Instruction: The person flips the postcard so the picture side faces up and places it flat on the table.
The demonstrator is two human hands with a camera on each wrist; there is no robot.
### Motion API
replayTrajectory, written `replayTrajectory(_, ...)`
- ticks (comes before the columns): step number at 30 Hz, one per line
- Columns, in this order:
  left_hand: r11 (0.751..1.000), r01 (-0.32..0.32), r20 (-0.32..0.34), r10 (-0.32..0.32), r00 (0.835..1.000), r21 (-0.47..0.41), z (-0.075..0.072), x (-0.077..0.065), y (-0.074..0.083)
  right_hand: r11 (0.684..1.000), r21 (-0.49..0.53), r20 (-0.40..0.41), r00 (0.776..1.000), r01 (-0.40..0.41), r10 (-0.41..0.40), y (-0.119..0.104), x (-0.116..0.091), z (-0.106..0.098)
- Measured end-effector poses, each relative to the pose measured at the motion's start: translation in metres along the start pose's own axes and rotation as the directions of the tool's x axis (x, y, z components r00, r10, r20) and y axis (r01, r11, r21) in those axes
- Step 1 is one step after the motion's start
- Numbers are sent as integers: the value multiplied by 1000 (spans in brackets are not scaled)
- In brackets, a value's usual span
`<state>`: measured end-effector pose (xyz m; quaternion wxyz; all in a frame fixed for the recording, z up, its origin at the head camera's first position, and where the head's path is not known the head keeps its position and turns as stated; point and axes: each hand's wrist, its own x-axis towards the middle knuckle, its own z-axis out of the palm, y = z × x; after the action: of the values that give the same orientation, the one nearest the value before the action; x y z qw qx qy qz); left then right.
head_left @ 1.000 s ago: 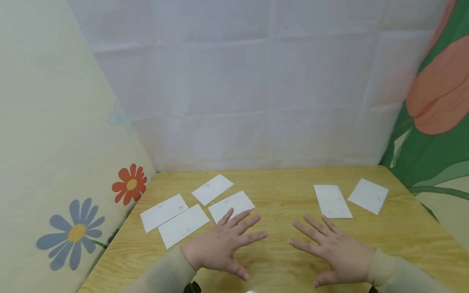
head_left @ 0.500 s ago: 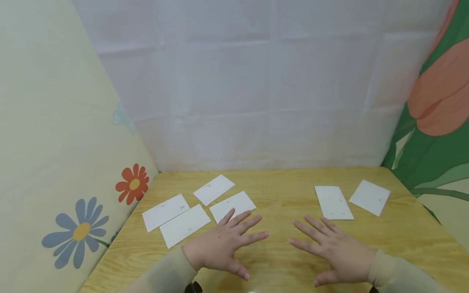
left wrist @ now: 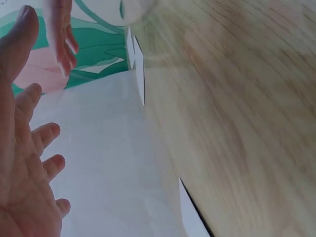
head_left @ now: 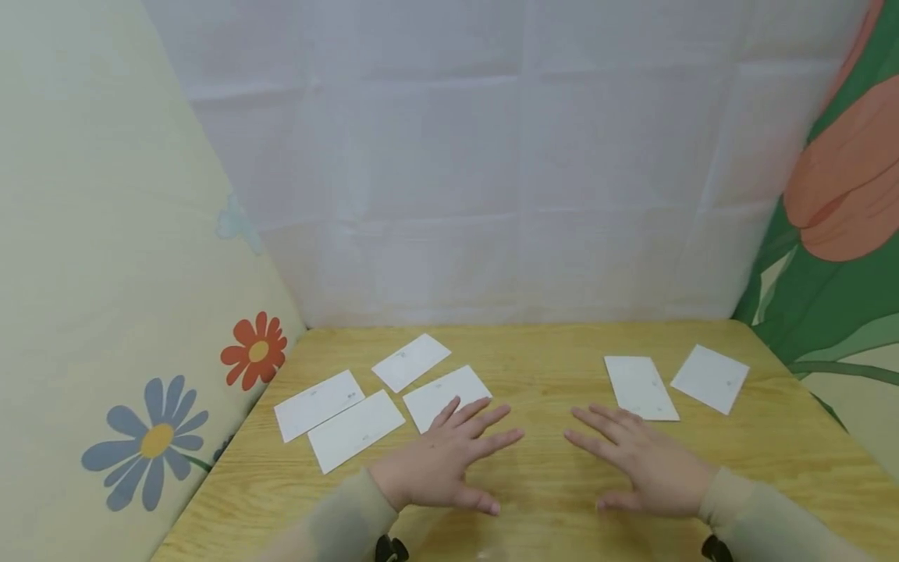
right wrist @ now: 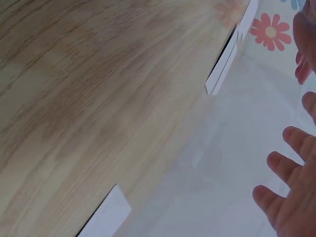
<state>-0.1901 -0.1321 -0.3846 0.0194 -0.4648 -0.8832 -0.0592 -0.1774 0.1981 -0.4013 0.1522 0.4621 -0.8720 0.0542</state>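
Observation:
Both my hands are raised above the wooden table, palms down, and neither holds anything. The left hand (head_left: 438,464) has its fingers spread, and in the head view its fingertips overlap the near edge of a white card (head_left: 444,393). To its left lie two more white cards, one (head_left: 357,432) partly meeting the other (head_left: 318,404). A further card (head_left: 411,362) sits behind. My right hand (head_left: 653,468) is nearest a white card (head_left: 639,386), with another card (head_left: 710,379) to its right. Small faint marks show on the cards. In the left wrist view the left fingers (left wrist: 47,136) are apart from the table.
The wooden tabletop (head_left: 548,351) ends at a hanging white cloth (head_left: 506,179) at the back. A flower-patterned wall (head_left: 126,257) stands at the left, and a wall with a large tulip (head_left: 850,187) at the right.
Both hands have shifted slightly: the left a little to the right, the right hand's fingers lower and closer together. The cards have stayed in place on the table; the view moved slightly.

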Motion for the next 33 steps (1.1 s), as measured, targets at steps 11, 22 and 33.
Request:
replayTrajectory(11,995,-8,-64,2,998,-101,23,19,-2,973,10,0,973,-230,230,18,2,15)
replayTrajectory(22,979,41,-63,-55,997,-201,33,29,0,892,39,-32,892,-451,452,49,-11,39)
replayTrajectory(33,947,113,-2,-119,993,-300,43,44,-2,766,91,152,769,-637,621,61,-13,43)
